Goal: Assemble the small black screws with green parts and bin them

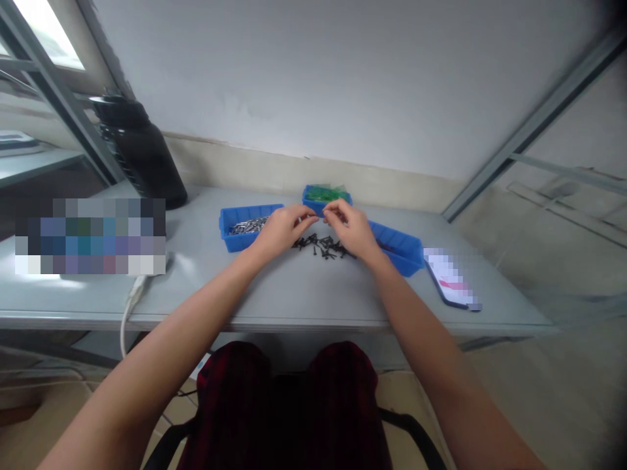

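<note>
My left hand [285,228] and my right hand [350,227] face each other over a pile of black screws [326,245] on the grey table [294,287]. The fingertips of each hand are pinched together, a small gap apart; what they hold is too small to name. A blue bin [235,243] with silvery metal pieces [249,225] stands beside my left hand. Behind the hands is a blue bin [313,203] with green pieces [327,192]. Another blue bin [405,256] sits partly behind my right hand, its contents mostly hidden.
A large black bottle [142,150] stands at the back left. In front of it is a blurred-out object [93,238] with a white cable [128,310]. At the right lies a phone [450,281]. A wall [313,85] rises behind the table.
</note>
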`<state>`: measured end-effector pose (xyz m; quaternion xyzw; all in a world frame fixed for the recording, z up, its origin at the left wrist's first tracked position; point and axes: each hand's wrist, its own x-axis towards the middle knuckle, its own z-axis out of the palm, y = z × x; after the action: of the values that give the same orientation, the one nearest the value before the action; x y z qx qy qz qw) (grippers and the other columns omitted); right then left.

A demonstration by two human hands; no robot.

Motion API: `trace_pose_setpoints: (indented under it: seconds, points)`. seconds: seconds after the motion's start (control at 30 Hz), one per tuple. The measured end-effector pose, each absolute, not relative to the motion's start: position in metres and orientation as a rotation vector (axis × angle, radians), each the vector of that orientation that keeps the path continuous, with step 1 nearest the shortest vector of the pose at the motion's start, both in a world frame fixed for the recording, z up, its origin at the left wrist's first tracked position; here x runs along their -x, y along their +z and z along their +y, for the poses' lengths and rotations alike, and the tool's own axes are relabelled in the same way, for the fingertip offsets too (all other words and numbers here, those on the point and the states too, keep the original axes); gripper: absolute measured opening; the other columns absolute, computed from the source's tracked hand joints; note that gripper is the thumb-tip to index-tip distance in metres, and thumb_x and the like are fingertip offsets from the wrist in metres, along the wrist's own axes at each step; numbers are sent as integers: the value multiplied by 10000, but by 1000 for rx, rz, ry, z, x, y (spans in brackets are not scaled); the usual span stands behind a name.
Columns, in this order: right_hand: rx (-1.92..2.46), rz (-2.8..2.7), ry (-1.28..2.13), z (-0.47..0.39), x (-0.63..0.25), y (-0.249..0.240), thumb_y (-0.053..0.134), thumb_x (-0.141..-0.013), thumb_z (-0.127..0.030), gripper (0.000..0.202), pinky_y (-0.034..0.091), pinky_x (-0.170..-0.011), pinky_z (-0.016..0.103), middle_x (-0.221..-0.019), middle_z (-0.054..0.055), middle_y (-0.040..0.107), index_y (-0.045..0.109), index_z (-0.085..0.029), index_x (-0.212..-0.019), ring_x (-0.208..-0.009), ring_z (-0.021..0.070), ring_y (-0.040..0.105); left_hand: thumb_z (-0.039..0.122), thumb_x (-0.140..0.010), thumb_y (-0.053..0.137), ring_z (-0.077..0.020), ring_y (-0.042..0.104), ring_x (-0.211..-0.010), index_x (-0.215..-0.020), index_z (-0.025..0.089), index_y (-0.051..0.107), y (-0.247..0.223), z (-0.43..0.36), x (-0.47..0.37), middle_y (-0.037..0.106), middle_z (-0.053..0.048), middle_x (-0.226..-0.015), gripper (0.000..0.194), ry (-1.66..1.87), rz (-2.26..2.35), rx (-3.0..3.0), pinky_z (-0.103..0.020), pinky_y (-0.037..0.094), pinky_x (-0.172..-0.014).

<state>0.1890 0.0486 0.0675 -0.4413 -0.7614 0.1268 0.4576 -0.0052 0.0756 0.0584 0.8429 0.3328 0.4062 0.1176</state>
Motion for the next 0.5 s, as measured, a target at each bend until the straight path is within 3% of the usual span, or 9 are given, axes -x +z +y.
trace_pose_setpoints:
  seconds: [0.5]
  points:
    - [1126,-2070,461,50,-189,62,474,-959,-418,247,459,-707,306,-854,27,701,620,-219,-957,-763,181,631,339,-968,531,-164,656,-813,-972,208,723,61,74,6,745,-53,-935,233,1270,967,-2443,-285,497,-766]
